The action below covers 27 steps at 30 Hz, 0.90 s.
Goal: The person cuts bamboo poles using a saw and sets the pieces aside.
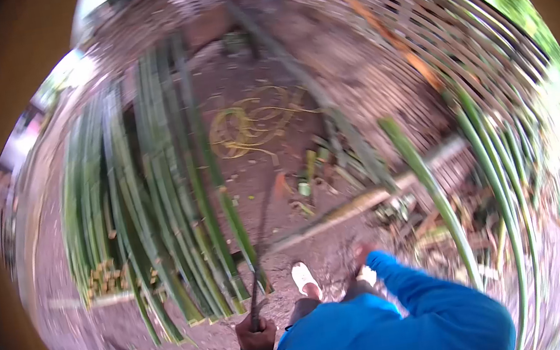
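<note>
My left hand [256,336] is closed around the handle of a machete [260,275], whose long dark blade points up and away from me, blurred towards its tip. Just beyond it lie the ends of several green split bamboo strips [168,191], set side by side. At the end of the blue sleeve, my right hand [363,254] hangs low near my foot. Motion smears its fingers, so whether it holds anything is unclear.
A bamboo pole [333,223] lies crosswise ahead of my feet. Beyond it are a coil of yellow cord [244,126] and cut bamboo scraps [309,181]. Longer green bamboo pieces [432,189] lean at the right, before a slatted fence [432,32].
</note>
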Tool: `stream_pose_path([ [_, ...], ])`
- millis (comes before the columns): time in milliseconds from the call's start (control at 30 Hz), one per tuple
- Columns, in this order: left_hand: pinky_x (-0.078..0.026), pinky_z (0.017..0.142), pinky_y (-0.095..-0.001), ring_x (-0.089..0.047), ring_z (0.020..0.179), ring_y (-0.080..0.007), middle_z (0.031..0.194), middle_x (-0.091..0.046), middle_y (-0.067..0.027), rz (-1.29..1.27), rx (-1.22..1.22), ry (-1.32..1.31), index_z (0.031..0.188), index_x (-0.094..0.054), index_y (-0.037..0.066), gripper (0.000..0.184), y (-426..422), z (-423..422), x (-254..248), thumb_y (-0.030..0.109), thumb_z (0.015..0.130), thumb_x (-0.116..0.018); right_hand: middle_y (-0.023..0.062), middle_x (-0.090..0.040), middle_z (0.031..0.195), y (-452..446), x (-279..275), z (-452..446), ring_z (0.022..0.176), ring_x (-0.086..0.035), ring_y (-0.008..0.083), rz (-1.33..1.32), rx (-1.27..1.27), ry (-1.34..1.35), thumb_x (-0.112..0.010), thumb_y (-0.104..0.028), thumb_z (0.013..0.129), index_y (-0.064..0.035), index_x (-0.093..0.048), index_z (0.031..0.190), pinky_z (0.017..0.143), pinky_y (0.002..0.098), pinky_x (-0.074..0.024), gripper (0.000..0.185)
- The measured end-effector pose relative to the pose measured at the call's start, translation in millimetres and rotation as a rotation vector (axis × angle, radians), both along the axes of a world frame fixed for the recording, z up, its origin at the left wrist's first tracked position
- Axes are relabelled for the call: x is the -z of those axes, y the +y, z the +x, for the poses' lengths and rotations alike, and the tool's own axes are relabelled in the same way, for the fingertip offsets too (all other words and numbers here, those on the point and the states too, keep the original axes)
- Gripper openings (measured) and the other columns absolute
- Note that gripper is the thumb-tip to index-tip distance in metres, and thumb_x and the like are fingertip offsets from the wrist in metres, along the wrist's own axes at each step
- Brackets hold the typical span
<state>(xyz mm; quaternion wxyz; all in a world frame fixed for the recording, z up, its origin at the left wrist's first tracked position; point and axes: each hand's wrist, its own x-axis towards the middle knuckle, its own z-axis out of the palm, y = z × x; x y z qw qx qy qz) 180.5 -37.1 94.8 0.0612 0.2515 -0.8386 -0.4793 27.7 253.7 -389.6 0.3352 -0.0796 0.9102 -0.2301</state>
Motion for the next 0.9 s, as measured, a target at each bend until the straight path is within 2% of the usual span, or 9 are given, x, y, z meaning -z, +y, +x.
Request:
stream_pose_path([
  [33, -0.028, 0.044, -0.0263, -0.031, 0.049, -0.0064, 0.05, -0.035, 0.0027, 0.02, 0.001, -0.016, 0.054, -0.034, 0.008, 0.03, 5.0, -3.6, 3.9, -0.001, 0.066, -0.059, 0.0164, -0.062, 0.102, 54.6, -110.1, -9.4, 0.093, -0.059, 0.0317, 0.195, 0.219, 0.039, -0.067, -0.037, 0.064, -0.006, -0.06, 0.105, 0.082, 0.0438, -0.0474, 0.052],
  [67, -0.028, 0.044, -0.0263, -0.031, 0.049, -0.0066, 0.051, -0.035, 0.0026, 0.036, 0.003, -0.04, 0.054, -0.034, 0.007, 0.029, 8.6, -4.4, 9.5, -0.001, 0.066, -0.059, 0.0169, -0.063, 0.099, 119.0, -72.5, -0.8, 0.094, -0.059, 0.0333, 0.519, 0.115, 0.132, -0.064, -0.029, 0.066, -0.0069, -0.062, 0.099, 0.083, 0.0426, -0.0469, 0.04],
  [100, -0.028, 0.044, -0.0264, -0.031, 0.049, -0.0068, 0.051, -0.035, 0.0026, 0.05, -0.006, -0.059, 0.054, -0.034, 0.007, 0.028, 11.6, -4.0, 16.2, -0.001, 0.066, -0.059, 0.0175, -0.057, 0.11, 169.8, -100.1, 0.5, 0.103, -0.054, 0.0337, 0.572, 0.446, -0.039, -0.068, -0.025, 0.064, -0.009, -0.058, 0.106, 0.087, 0.0442, -0.0445, 0.046],
  [133, -0.028, 0.045, -0.0267, -0.032, 0.049, -0.0073, 0.052, -0.035, 0.0022, 0.029, 0.009, -0.097, 0.055, -0.035, 0.007, 0.027, 11.8, -3.3, 26.9, 0.0, 0.064, -0.059, 0.0154, -0.049, 0.121, 188.7, -178.7, 12.4, 0.114, -0.046, 0.0326, 0.736, 0.631, 0.234, -0.07, -0.022, 0.062, -0.0108, -0.052, 0.113, 0.09, 0.0464, -0.0421, 0.055],
  [233, -0.028, 0.045, -0.0275, -0.033, 0.049, -0.0081, 0.051, -0.036, 0.0018, -0.043, 0.088, -0.237, 0.055, -0.036, 0.006, 0.025, 24.3, -13.5, 35.4, 0.002, 0.063, -0.059, 0.0108, -0.039, 0.129, 281.8, -197.1, 35.0, 0.121, -0.037, 0.0321, 0.668, 0.986, 0.315, -0.075, -0.019, 0.056, -0.016, -0.042, 0.121, 0.096, 0.0469, -0.0375, 0.073],
  [333, -0.03, 0.045, -0.0286, -0.034, 0.049, -0.0094, 0.052, -0.037, 0.0005, -0.134, 0.177, -0.349, 0.057, -0.038, 0.006, 0.023, 39.4, -27.7, 44.3, 0.006, 0.063, -0.06, 0.0101, -0.036, 0.133, 310.1, -222.1, 40.9, 0.126, -0.032, 0.0321, 0.614, 0.902, 0.065, -0.084, -0.026, 0.044, -0.0205, -0.035, 0.128, 0.099, 0.0483, -0.0339, 0.098],
  [500, -0.033, 0.046, -0.0298, -0.037, 0.048, -0.0121, 0.053, -0.039, -0.0009, -0.262, 0.283, -0.407, 0.062, -0.047, 0.003, 0.014, 61.5, -40.1, 55.2, 0.008, 0.063, -0.06, 0.0106, -0.045, 0.129, 351.9, -160.8, 34.4, 0.12, -0.043, 0.0328, 0.522, 0.833, -0.216, -0.086, -0.023, 0.041, -0.0222, -0.035, 0.127, 0.096, 0.0497, -0.0371, 0.099],
  [633, -0.035, 0.046, -0.0334, -0.039, 0.046, -0.0162, 0.05, -0.041, -0.0049, -0.343, 0.339, -0.44, 0.061, -0.047, 0.003, 0.015, 66.5, -50.1, 60.7, 0.011, 0.063, -0.059, 0.015, -0.059, 0.103, 374.2, -101.9, 41.2, 0.103, -0.055, 0.0326, 0.468, 0.83, 0.047, -0.08, -0.022, 0.049, -0.0105, -0.049, 0.109, 0.088, 0.0423, -0.0442, 0.068],
  [900, -0.034, 0.046, -0.0338, -0.041, 0.046, -0.018, 0.049, -0.042, -0.0085, -0.383, 0.373, -0.476, 0.058, -0.044, 0.004, 0.018, 51.1, -69.6, 53.7, 0.013, 0.063, -0.059, 0.0165, -0.056, 0.096, 306.8, -198.8, 97.4, 0.096, -0.053, 0.0338, 0.335, 0.611, 0.122, -0.074, -0.021, 0.049, -0.0089, -0.055, 0.093, 0.086, 0.04, -0.0453, 0.049],
])
